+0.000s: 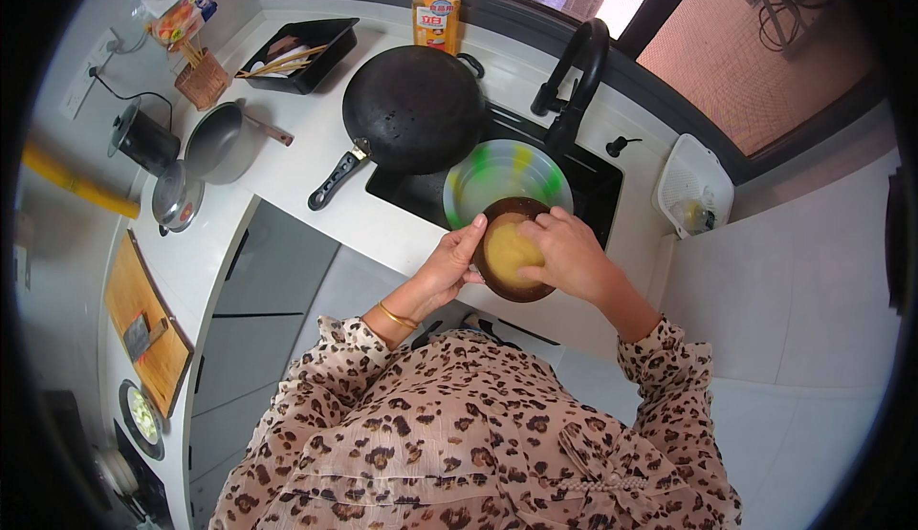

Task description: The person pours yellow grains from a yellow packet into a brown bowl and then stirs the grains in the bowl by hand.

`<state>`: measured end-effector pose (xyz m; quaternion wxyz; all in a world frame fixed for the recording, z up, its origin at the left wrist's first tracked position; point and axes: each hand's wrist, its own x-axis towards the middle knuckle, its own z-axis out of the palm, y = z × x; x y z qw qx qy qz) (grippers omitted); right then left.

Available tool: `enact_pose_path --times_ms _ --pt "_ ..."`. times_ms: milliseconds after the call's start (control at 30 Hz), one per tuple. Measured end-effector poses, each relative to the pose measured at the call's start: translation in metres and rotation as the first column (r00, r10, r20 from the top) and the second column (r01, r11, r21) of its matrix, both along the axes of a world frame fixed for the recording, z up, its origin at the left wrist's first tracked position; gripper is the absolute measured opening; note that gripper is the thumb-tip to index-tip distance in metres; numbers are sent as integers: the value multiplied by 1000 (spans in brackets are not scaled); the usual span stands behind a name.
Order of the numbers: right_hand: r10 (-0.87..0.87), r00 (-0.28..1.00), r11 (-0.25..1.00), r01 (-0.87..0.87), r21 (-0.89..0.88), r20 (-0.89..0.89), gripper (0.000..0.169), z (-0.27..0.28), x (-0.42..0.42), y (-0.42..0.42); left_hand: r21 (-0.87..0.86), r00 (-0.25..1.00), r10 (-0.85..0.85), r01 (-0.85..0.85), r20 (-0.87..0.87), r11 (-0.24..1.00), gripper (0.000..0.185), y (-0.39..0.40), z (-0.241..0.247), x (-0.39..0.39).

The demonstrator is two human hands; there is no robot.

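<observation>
My left hand (pixel 453 259) grips the left rim of a brown bowl (pixel 490 278), thumb on top. Inside the bowl is yellow, grainy-looking matter (pixel 508 250), possibly grain in water. The fingers of my right hand (pixel 570 252) reach over the right rim into the bowl, touching the yellow contents; whether they pinch anything is hidden. The bowl is over the front edge of the black sink (pixel 609 193). Just behind it, a green and yellow patterned basin (pixel 513 171) sits in the sink. A black wok (pixel 412 108) lies upside down across the sink's left side.
A black faucet (pixel 584 64) rises behind the sink. A dish soap bottle (pixel 435 17) and a black tray (pixel 308 64) stand at the back; a white basket (pixel 692 171) is right. Leftward are a saucepan (pixel 219 146), a cleaver (pixel 138 336) on a cutting board (pixel 154 308), and a plate of chopped food (pixel 129 415).
</observation>
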<state>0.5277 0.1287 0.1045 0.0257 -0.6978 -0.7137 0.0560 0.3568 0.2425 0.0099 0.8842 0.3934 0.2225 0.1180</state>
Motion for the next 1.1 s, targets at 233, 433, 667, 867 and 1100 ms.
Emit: enact_pose_path --times_ms 233,433,667,867,1100 --pt "106 986 990 -93 102 -131 32 -22 -11 7 -22 999 -5 6 49 1000 55 -1 -2 3" --pt "1 983 977 38 209 -183 30 -3 -4 16 -17 999 -3 4 41 1000 55 0 -7 1" --pt "-53 998 998 52 -17 -47 40 10 9 0 1 1000 9 -9 23 1000 60 -1 1 1" --pt "51 995 999 -50 21 -91 30 -16 -3 -5 8 999 -7 6 32 1000 59 2 -4 2" --pt "50 987 987 -26 157 -155 25 -17 -8 5 -12 999 -12 12 41 1000 59 0 -3 3"
